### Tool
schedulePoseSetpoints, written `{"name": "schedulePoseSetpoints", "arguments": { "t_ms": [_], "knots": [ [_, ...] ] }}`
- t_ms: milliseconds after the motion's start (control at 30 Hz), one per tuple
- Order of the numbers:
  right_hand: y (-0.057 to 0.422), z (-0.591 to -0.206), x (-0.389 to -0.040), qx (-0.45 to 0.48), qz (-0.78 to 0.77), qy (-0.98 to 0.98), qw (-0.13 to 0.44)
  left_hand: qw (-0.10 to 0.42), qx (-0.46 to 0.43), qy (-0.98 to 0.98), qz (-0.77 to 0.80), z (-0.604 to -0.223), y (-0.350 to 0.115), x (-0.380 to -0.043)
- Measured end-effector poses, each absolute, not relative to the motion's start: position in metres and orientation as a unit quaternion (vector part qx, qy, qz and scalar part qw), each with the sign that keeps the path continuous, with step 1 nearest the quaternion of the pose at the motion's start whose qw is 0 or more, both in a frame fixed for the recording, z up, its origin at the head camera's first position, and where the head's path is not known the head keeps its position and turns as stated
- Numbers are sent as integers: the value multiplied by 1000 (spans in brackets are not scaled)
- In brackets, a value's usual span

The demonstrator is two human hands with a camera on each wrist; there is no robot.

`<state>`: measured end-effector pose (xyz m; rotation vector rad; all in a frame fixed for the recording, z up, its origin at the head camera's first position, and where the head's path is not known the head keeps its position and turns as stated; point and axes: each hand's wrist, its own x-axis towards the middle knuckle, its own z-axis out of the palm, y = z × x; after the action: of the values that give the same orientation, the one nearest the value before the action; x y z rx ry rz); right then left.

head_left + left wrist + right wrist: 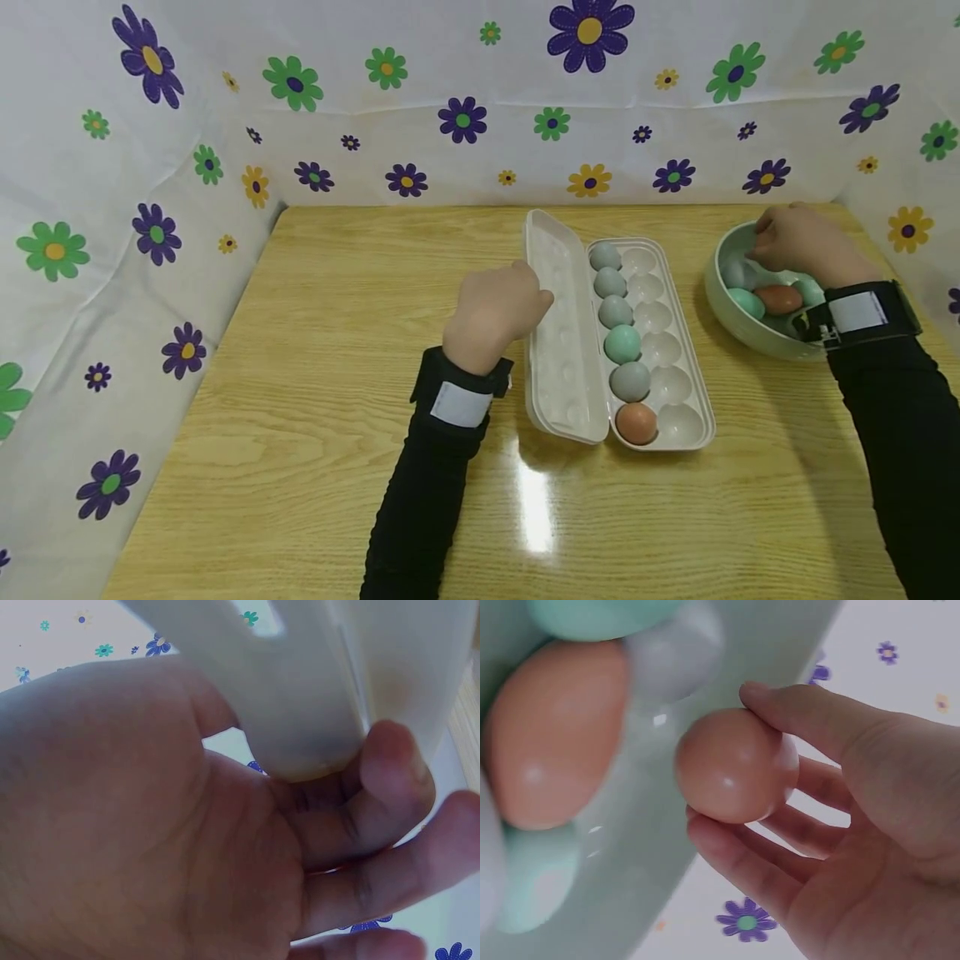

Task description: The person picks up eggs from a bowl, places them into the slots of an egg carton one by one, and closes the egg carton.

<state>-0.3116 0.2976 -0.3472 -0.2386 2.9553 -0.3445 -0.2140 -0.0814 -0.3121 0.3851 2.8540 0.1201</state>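
A white egg carton (566, 367) lies unfolded on the table. Its left row holds several eggs: grey-blue ones, a mint-green egg (622, 344) and a brown egg (636, 423) at the near end; the right row's cups have no eggs. At the lid's left edge, my left hand (495, 312) grips the carton, fingers curled round the rim in the left wrist view. Over the pale green bowl (738, 329), my right hand (810, 243) pinches a brown egg (735, 766) between thumb and fingers; the head view hides that egg behind the hand.
More eggs lie in the bowl, among them a brown one (778, 299) and a mint-green one (747, 302). The wooden table (337, 333) is bounded at the back and sides by a white flowered cloth (420, 83). The bowl stands near the right edge.
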Motion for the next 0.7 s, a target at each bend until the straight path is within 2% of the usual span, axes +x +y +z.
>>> {"name": "schedulePoseSetpoints", "arguments": {
  "t_ms": [433,700],
  "knots": [
    [257,-313,-303,-100,-150,981,77,125,136,982,38,-313,-81,-215],
    [233,-302,-302,-128,-127,982,50,123,134,983,39,-315,-80,-216]
  ]
}}
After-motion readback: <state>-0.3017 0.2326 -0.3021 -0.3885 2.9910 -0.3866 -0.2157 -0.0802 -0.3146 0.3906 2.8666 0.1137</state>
